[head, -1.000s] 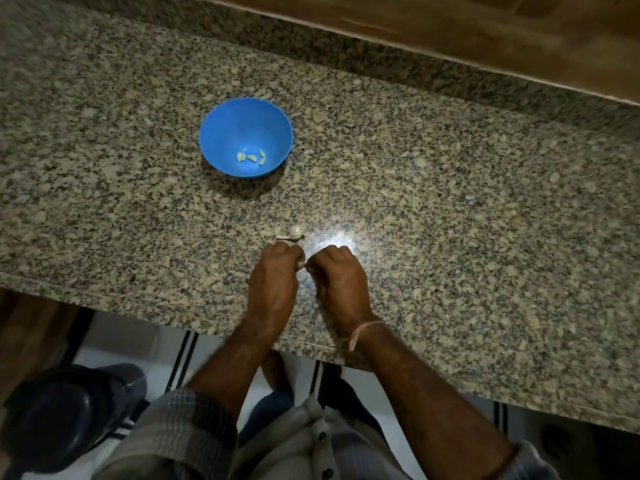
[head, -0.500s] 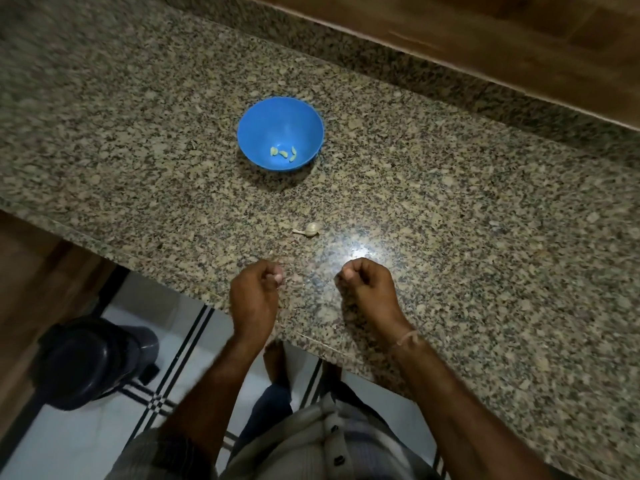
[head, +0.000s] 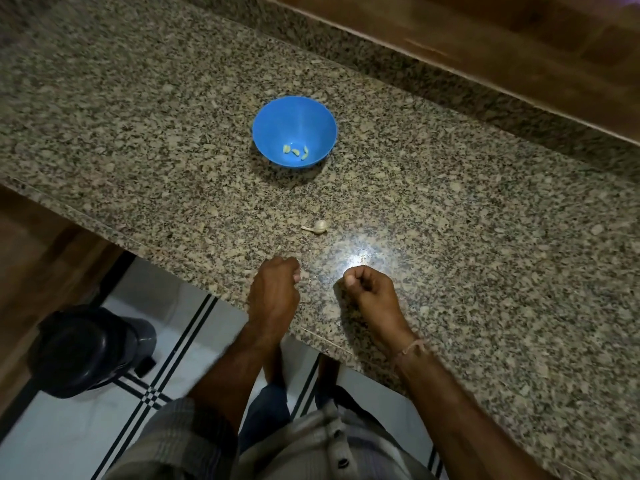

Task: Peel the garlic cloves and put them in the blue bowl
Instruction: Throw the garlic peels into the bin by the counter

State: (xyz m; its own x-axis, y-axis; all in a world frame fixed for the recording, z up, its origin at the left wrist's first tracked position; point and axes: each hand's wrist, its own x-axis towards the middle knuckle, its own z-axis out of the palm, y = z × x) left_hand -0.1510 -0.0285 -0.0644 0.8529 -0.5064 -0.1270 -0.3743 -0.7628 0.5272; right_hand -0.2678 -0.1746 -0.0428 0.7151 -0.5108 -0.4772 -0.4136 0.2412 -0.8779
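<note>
On the speckled granite worktop (head: 485, 237), a small white garlic bulb (head: 320, 226) lies between the round blue plastic bowl (head: 294, 123), holding three peeled garlic cloves (head: 296, 151), and the curled left hand (head: 275, 289) and right hand (head: 372, 292); whether either grasps anything cannot be told.

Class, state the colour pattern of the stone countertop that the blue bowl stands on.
Speckled granite countertop: beige, grey and black flecks; best in the head view.
</note>
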